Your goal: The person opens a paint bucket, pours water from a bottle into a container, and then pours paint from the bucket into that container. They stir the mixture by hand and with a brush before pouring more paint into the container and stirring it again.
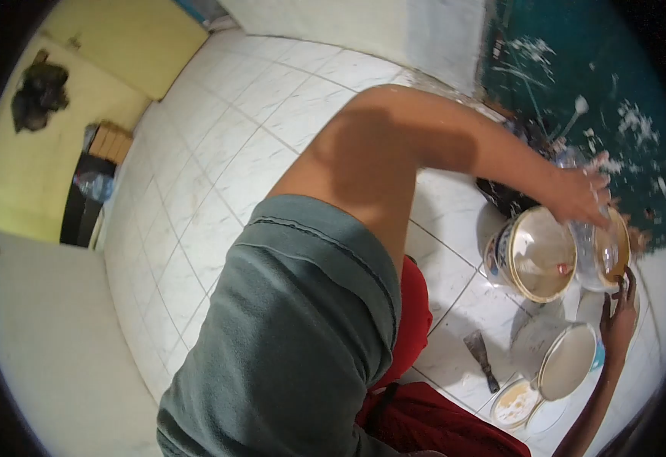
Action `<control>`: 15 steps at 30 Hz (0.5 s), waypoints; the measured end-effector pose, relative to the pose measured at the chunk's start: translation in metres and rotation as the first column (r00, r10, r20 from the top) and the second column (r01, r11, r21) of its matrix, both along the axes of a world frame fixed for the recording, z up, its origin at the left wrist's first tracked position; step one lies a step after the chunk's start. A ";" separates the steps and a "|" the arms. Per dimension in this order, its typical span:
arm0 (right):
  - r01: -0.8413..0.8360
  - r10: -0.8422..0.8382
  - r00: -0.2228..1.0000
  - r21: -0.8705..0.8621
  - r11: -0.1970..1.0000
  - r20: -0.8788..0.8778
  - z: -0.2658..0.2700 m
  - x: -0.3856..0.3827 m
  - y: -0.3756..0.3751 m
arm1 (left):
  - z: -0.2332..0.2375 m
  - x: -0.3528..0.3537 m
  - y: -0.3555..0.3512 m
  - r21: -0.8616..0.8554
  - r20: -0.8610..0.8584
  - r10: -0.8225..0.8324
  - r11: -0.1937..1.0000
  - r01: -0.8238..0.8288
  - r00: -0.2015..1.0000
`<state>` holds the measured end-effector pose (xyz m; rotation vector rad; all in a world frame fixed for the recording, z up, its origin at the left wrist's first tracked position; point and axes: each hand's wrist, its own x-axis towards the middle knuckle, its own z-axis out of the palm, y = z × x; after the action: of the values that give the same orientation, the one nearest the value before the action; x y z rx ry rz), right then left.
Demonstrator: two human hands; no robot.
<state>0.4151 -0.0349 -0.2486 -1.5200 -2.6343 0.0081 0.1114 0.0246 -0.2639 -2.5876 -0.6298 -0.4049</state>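
My left hand (579, 196) is wrapped round a clear plastic bottle (570, 158), mostly hidden by the fingers, above a pale tub (588, 263) with a tan inside. White smears mark its fingers. At the tub's lower rim, my right hand (620, 312) grips the edge with its fingertips. Beside the tub stands a larger white bucket (521, 255), with white residue and a small red thing inside. Nearer me, another bucket (535, 343) holds something off-white. A scraper (481, 359) lies on the tiles, close to a round lid (514, 404) smeared with white.
A green panel (614, 99) splashed with white rises behind the buckets. Dark plastic (504, 194) lies by the larger bucket. White tiles (203, 167) cover the floor. Across the room are a yellow cupboard (119, 46), a dark bag (39, 95) and another clear bottle (95, 186).
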 end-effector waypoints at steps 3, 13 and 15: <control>-0.134 0.140 0.989 0.106 0.985 -0.055 -0.007 -0.033 0.024 | -0.004 -0.007 -0.013 -0.061 0.026 0.087 0.994 -0.085 0.996; -0.167 0.213 0.967 0.286 0.944 -0.139 -0.002 -0.111 0.066 | 0.018 -0.070 -0.046 -0.197 0.116 0.398 0.907 -0.371 0.910; -0.079 0.119 0.986 0.293 0.953 -0.121 -0.006 -0.095 0.070 | 0.012 -0.077 -0.046 -0.231 0.166 0.413 0.899 -0.372 0.895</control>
<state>0.3201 0.0349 -0.2551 -1.2459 -2.4705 -0.2433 0.0348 -0.0212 -0.2518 -2.5194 -1.3030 -0.5052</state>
